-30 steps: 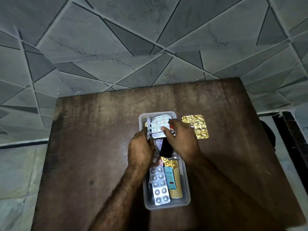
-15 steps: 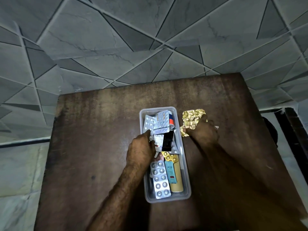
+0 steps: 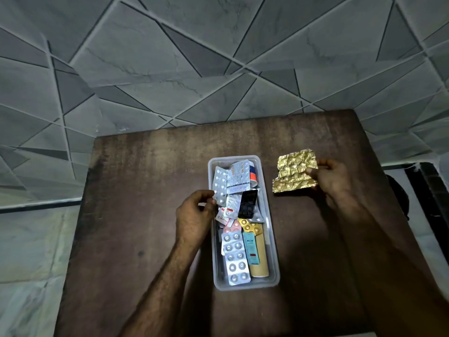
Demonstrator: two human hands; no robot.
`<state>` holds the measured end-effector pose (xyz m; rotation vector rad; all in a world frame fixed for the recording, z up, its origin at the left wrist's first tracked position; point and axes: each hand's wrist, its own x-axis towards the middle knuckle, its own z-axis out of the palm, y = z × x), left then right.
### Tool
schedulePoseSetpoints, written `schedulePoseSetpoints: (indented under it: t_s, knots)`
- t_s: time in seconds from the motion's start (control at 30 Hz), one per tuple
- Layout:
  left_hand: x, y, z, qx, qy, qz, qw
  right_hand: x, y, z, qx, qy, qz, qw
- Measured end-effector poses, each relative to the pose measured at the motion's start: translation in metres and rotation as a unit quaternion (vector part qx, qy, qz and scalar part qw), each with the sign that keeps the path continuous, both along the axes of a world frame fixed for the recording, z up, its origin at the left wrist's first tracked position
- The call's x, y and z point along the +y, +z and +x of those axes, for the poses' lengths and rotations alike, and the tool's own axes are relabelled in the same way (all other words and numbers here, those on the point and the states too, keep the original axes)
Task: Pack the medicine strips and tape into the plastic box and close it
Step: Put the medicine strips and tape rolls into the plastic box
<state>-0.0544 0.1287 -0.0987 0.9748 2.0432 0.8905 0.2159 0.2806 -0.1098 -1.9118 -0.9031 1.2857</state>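
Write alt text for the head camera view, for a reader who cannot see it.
A person's right hand holds a crumpled gold foil strip above a dark wooden table, beside an open clear plastic box crowded with medicine strips. The left hand pinches a silver blister strip at the box's left edge. Grey geometric tiles lie beyond.

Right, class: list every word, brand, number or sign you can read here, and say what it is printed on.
None can be read.
Silver strip at the far end of the plastic box: print too blurred.
Teal carton: print too small.
White and red strip: blurred.
Gold strip in the right hand: no print visible.
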Motion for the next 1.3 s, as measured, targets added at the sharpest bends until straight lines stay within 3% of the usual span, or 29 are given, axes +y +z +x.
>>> schedulePoseSetpoints:
  t_s: [0.2, 0.33, 0.5, 0.6, 0.7, 0.77, 0.97, 1.03, 1.13, 1.3]
  knots:
    - [-0.003, -0.002, 0.007, -0.019, -0.008, -0.014, 1.000, -0.015, 0.060, -0.011, 0.078, 0.036, 0.086, 0.993]
    - [-0.007, -0.003, 0.008, -0.050, 0.021, -0.014, 0.998, -0.031, 0.068, -0.038, 0.107, 0.173, 0.057, 0.977]
    - [-0.015, 0.000, 0.009, -0.041, 0.033, -0.009, 0.999, -0.050, 0.044, -0.078, 0.056, 0.338, -0.006, 0.940]
    - [-0.019, 0.001, 0.010, -0.038, 0.051, -0.005, 0.998, -0.061, 0.030, -0.096, -0.041, 0.398, 0.022, 0.916]
    - [-0.024, -0.001, 0.011, -0.033, 0.058, -0.023, 0.997, -0.068, 0.024, -0.100, -0.233, 0.463, 0.125, 0.846]
    - [-0.027, -0.003, 0.011, -0.029, 0.052, -0.041, 0.997, -0.075, 0.023, -0.096, -0.307, 0.475, 0.176, 0.806]
    - [-0.034, -0.006, 0.013, -0.033, -0.006, -0.096, 0.995, -0.111, 0.006, -0.090, -0.373, 0.575, 0.210, 0.697]
    - [-0.034, -0.006, 0.012, -0.042, -0.016, -0.100, 0.994, -0.116, -0.001, -0.091, -0.377, 0.591, 0.204, 0.683]
    - [-0.034, -0.004, 0.011, -0.033, -0.026, -0.106, 0.993, -0.115, -0.002, -0.091, -0.345, 0.570, 0.226, 0.711]
    - [-0.036, -0.003, 0.011, 0.010, -0.038, -0.097, 0.995, -0.105, 0.004, -0.074, -0.264, 0.342, 0.208, 0.877]
